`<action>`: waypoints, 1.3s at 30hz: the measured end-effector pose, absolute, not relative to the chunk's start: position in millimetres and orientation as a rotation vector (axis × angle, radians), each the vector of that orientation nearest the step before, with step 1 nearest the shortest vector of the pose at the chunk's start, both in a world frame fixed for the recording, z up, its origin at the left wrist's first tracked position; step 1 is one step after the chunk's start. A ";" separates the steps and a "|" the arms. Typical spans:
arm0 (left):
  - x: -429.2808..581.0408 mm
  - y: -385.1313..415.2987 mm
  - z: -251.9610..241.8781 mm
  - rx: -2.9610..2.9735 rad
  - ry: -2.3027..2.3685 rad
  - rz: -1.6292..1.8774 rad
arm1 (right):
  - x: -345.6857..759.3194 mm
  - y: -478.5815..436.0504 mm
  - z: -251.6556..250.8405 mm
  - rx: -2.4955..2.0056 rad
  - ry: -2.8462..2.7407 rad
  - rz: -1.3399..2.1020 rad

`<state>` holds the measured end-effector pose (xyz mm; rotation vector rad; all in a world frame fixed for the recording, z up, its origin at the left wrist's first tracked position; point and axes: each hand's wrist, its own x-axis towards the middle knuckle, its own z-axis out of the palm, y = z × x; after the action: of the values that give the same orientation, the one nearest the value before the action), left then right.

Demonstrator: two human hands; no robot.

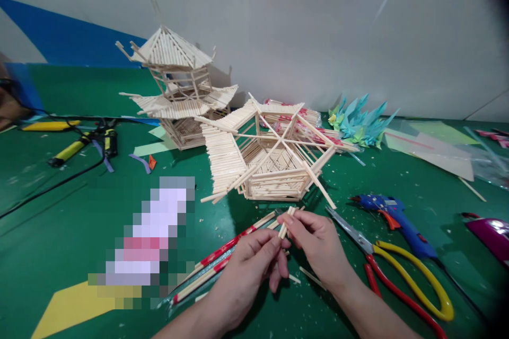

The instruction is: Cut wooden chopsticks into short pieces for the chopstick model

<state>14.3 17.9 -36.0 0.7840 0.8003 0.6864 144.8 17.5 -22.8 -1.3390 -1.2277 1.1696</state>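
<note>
Between my two hands is a small bundle of short wooden sticks. My left hand pinches its lower end with thumb and fingers. The upper end is pinched by my right hand. Just beyond stands a six-sided wooden stick model, its left and back roof sides covered with sticks and the rest bare frame. Red-wrapped chopsticks lie under and beside my left hand. A finished-looking stick pagoda with two roofs stands behind on the left.
Shears with red and yellow handles and a blue glue gun lie at right. Yellow-and-black pliers rest at left, near a black cable. Folded blue paper sits by the wall; a blurred-out item lies at left.
</note>
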 end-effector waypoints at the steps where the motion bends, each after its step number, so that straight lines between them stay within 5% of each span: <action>1: 14.4 18.0 -35.6 0.788 0.805 0.690 | 144.6 17.4 -23.1 -1.339 -1.229 1.170; 11: 13.2 18.3 -27.0 0.690 0.783 0.739 | 149.3 16.7 -19.3 -1.385 -1.259 1.109; 22: 0.4 22.5 -23.0 1.112 0.946 0.813 | 164.6 6.8 -19.9 -1.902 -2.286 0.355; 29: 0.2 22.3 -16.4 1.258 0.956 0.777 | 223.4 -31.5 -11.8 -2.067 -1.953 0.393; 39: 5.8 23.6 -18.7 1.005 0.922 0.729 | 313.5 -97.6 -69.2 -2.299 -1.860 0.121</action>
<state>5.8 23.6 -18.7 1.0052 0.9222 0.7294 313.5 -97.6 -69.2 -2.2985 -1.8601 0.1211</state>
